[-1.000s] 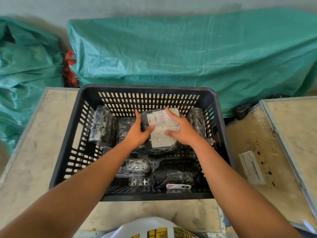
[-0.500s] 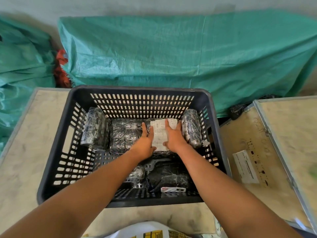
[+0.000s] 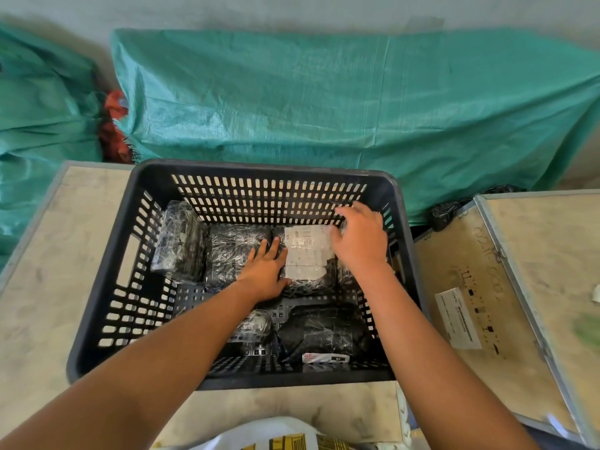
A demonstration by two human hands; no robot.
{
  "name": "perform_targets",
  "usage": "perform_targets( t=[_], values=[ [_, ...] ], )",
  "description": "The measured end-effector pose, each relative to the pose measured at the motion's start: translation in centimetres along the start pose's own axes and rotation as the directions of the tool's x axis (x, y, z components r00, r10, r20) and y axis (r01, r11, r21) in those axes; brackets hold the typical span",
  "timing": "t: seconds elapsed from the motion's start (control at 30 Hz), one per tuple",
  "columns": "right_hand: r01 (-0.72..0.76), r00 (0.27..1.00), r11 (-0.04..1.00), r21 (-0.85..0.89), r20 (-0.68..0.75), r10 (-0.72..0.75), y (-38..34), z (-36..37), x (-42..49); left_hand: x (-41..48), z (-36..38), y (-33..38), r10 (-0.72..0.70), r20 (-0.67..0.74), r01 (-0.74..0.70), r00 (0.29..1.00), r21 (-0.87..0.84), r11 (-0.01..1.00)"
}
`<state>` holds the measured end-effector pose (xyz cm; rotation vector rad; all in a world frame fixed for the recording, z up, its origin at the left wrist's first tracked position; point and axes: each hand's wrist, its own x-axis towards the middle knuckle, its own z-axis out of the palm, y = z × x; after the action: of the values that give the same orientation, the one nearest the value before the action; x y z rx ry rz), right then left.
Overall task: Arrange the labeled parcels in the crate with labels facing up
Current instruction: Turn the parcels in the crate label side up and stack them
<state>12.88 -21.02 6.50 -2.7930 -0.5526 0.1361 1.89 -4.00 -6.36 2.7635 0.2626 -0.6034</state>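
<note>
A dark slotted plastic crate (image 3: 107, 271) stands on a pale board and holds several black film-wrapped parcels. One parcel (image 3: 305, 254) lies flat in the back row with its white label facing up. My left hand (image 3: 264, 272) rests flat, fingers spread, on the left edge of it and on the neighbouring black parcel (image 3: 233, 251). My right hand (image 3: 358, 237) hovers with spread fingers over the crate's back right corner, covering the parcel standing there. Another parcel (image 3: 178, 241) leans upright at the left wall. Two more lie in front: a small one (image 3: 255, 324) and a large one (image 3: 319, 332).
A wooden case lid (image 3: 461, 287) with a white sticker lies to the right. Green tarpaulin-covered bundles (image 3: 324, 102) fill the space behind the crate. A white and yellow bag (image 3: 276, 436) shows at the bottom edge. Pale board (image 3: 48, 271) extends left of the crate.
The labeled parcel has been lowered flat into the back row. My right hand has let go of it and moved right toward the corner. My left hand stays pressed on it.
</note>
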Motion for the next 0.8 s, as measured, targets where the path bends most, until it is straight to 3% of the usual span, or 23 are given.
perform_targets(
  t=[0.1,0.27,0.5,0.6,0.7,0.8],
  values=[
    [-0.116,0.970,0.981,-0.157,0.194,0.145,0.8,-0.2,-1.0,-0.1,0.0,0.0,-0.002,0.007,0.002,1.000,0.008,1.000],
    [-0.098,0.981,0.988,0.122,0.176,0.076,2.2,0.5,-1.7,-0.1,-0.2,0.1,0.001,0.008,-0.001,1.000,0.000,1.000],
    [-0.157,0.962,0.949,0.273,0.261,0.084,2.4,1.3,-1.5,-0.3,-1.8,0.8,0.008,0.002,-0.008,1.000,-0.084,0.996],
    [-0.157,0.967,0.922,0.353,0.244,0.071,2.8,0.3,-1.2,-0.7,-3.4,1.5,0.070,-0.041,-0.075,0.997,-0.141,0.987],
    [-0.163,0.977,0.878,0.451,0.195,0.082,3.2,-1.9,-1.2,-1.7,-5.0,2.1,0.148,-0.181,-0.192,0.972,-0.256,0.947],
    [-0.173,0.984,0.771,0.613,0.139,0.111,2.9,-4.4,-1.5,-3.6,-6.4,3.5,0.219,-0.260,-0.324,0.940,-0.489,0.810]
  ],
)
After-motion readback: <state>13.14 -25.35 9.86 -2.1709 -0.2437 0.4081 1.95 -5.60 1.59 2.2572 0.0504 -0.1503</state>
